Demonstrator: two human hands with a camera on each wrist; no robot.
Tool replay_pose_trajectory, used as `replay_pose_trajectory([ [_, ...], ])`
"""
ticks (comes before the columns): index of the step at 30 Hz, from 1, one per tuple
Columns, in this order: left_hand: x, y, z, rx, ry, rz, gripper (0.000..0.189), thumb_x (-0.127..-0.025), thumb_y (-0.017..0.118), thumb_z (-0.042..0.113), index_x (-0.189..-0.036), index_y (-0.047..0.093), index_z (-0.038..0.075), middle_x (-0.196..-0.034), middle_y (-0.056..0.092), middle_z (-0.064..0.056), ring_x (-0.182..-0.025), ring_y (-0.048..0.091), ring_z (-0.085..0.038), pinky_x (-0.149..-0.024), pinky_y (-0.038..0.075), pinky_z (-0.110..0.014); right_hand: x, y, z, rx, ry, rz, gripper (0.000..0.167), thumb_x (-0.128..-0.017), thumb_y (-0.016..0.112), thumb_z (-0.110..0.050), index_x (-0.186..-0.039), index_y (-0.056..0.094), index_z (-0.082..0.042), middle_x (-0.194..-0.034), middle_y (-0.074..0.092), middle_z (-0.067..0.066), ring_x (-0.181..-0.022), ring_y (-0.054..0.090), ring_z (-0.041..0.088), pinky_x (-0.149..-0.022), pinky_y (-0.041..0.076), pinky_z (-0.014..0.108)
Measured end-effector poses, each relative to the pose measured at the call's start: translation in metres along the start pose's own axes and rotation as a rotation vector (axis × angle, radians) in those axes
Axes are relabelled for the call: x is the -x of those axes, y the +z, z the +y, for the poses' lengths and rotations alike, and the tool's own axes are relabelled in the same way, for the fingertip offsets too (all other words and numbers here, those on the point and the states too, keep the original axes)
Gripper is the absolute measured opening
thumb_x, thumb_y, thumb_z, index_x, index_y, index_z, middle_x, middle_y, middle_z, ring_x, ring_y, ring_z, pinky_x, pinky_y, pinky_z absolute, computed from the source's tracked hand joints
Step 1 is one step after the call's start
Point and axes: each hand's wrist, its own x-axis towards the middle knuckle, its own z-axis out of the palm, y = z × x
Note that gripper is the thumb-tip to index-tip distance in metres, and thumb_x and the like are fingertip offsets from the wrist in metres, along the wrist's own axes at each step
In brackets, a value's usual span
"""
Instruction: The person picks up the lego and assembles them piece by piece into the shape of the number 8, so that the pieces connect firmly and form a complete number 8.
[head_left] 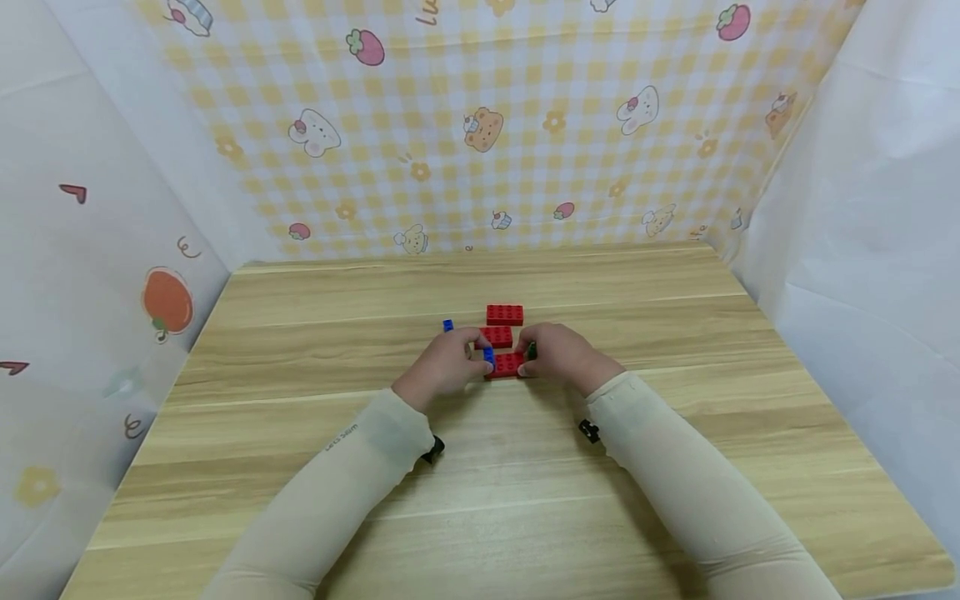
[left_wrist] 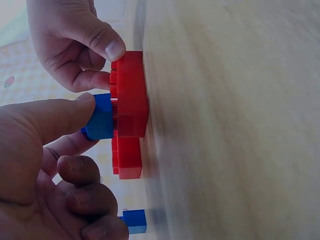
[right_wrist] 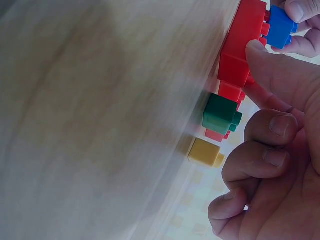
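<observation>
Head: on the surface (head_left: 525, 508), the left hand (head_left: 448, 360) pinches a blue brick (head_left: 488, 356) at the left end of a red brick (head_left: 507, 365), whose right end the right hand (head_left: 562, 354) pinches. Left wrist: both bricks look light, stiff, hardly fragile. Right wrist: smooth red ends seem the best hold.

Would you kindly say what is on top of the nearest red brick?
On or just above the red brick, at the left, is a blue brick held by the left hand. Bare studs show. The blue brick's underside is hidden; the right hand partly covers the right end.
</observation>
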Motion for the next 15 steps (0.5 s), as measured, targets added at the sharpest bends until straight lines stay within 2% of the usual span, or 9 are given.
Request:
replay_pose_trajectory([
  [15,-0.0013,0.0024,-0.0036,0.035,-0.008,-0.005,0.022,-0.099,0.076,0.024,-0.119,0.068,0.018,-0.080,0.056,-0.006,-0.061,0.050,-0.019,-0.057,0.043,-0.031,0.0000,-0.0002,0.0005,-0.002,0.002,-0.002,0.018,-0.093,0.083,-0.019,-0.106,0.072,-0.014,-0.093,0.071,0.001,-0.083,0.058,0.020,-0.083,0.050,0.037],
])
